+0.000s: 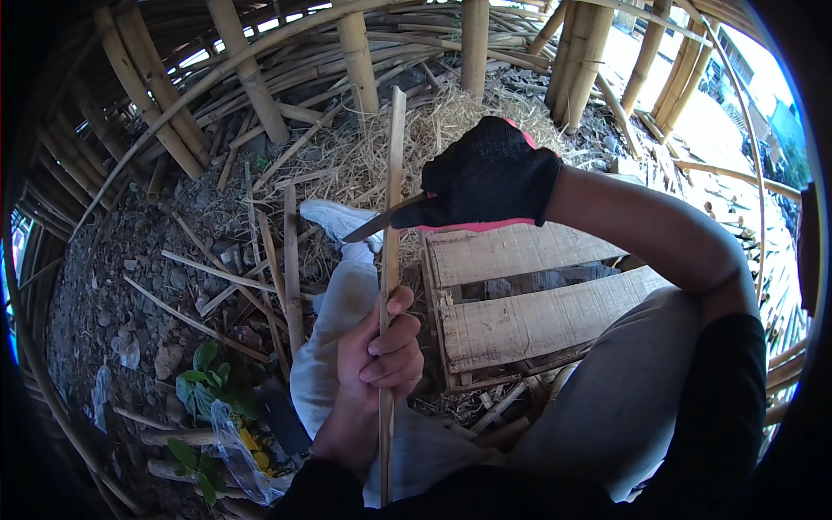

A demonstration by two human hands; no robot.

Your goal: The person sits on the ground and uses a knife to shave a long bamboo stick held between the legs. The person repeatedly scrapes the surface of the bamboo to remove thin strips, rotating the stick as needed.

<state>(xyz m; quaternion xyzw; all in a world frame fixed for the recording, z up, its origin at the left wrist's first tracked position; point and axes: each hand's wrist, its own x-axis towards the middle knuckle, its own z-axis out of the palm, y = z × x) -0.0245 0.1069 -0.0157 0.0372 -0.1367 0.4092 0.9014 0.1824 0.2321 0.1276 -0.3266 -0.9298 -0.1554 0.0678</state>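
My bare left hand (381, 351) is wrapped round a long bamboo strip (396, 165), which stands nearly upright in front of me. Its lower end runs down past my wrist toward my lap. My right hand (490, 178), in a black glove with pink edging, grips a knife (381, 221). The blade points left and lies across the strip, above my left hand. The knife's handle is mostly hidden in the glove.
A slatted wooden crate (529, 334) stands between my legs. Pale shavings (442, 130) cover the ground ahead, below bamboo posts (474, 52). Loose bamboo pieces (293, 269), a green plant (204, 381) and a clear plastic bag (238, 451) lie at left.
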